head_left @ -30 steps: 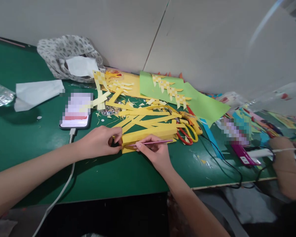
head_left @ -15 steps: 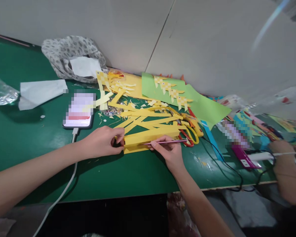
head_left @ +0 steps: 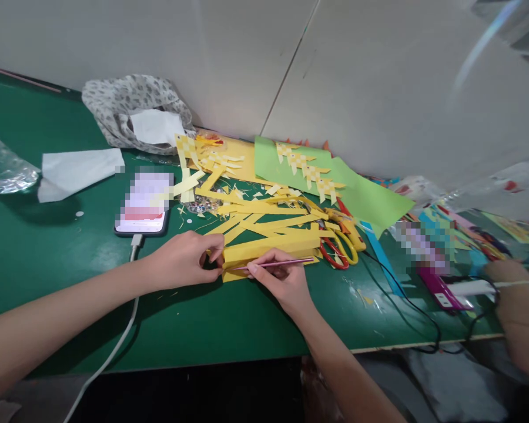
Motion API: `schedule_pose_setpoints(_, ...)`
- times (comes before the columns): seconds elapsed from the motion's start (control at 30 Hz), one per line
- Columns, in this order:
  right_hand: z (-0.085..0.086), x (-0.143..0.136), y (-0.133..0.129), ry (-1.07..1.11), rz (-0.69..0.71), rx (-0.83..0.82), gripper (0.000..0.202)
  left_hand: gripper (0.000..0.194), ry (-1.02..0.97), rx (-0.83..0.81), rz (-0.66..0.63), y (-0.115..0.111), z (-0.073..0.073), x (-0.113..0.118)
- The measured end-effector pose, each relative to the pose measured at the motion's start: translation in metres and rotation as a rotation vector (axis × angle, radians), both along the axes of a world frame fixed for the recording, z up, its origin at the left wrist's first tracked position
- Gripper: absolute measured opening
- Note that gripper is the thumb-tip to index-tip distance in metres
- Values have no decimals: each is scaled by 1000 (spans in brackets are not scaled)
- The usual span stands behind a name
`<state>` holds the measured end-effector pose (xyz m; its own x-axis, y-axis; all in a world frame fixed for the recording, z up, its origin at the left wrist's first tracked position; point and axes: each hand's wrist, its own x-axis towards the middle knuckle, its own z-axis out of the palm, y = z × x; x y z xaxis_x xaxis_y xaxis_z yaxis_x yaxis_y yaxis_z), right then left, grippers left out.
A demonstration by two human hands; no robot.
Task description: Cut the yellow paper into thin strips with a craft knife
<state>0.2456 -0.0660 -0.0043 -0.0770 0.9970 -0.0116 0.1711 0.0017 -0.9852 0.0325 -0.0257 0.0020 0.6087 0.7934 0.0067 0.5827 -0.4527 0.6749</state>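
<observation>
Across the front of the green table lies a folded sheet of yellow paper [head_left: 271, 242], its upper part standing up as a long fold over a flat lower flap. The thumb and fingers of my left hand [head_left: 189, 258] pinch its left end. My right hand [head_left: 286, 285] grips a slim pink pen-like stick [head_left: 307, 260] and rests over the lower flap. The stick's tip points left along the flap, close to my left fingertips. Just behind the folded paper are loose yellow paper strips [head_left: 273, 222].
A phone [head_left: 143, 202] on a white cable lies left. Scissors [head_left: 335, 252] and a yellow glue gun [head_left: 350, 229] lie right. Behind are green sheets [head_left: 370, 194] with woven paper fish [head_left: 312, 173] and a patterned cloth bag [head_left: 114, 111]. Another person's arm [head_left: 515, 311] is far right, by a power strip [head_left: 443, 294].
My right hand has slid left along the folded paper, bringing the stick's tip close to my left fingers. My left hand keeps its pinch. The whole view has shifted slightly.
</observation>
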Motion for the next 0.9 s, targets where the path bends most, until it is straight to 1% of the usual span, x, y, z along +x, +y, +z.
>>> schedule_pose_setpoints(0.27, -2, 25, 4, -17, -23, 14, 21, 22, 10, -5, 6, 0, 1, 1)
schedule_pose_setpoints(0.4, -1, 15, 0, -4, -38, 32, 21, 21, 19, 2, 6, 0, 0, 0)
schedule_pose_setpoints(0.5, -1, 3, -2, 13, -13, 24, 20, 21, 24, 7, 9, 0, 0, 0)
schedule_pose_setpoints(0.6, -1, -1, -2, -3, -5, 28, 19, 24, 24, 10, 4, 0, 1, 0)
schedule_pose_setpoints(0.67, -3, 4, 0, -21, -16, 34, 19, 26, 25, 14, 3, 0, 2, 0)
schedule_pose_setpoints(0.83, -8, 28, 6, -12, -37, 28, 21, 27, 24, 17, 13, 0, 1, 0)
schedule_pose_setpoints(0.9, -8, 31, 6, -5, -47, 31, 23, 26, 23, 17, 12, 0, 0, 0)
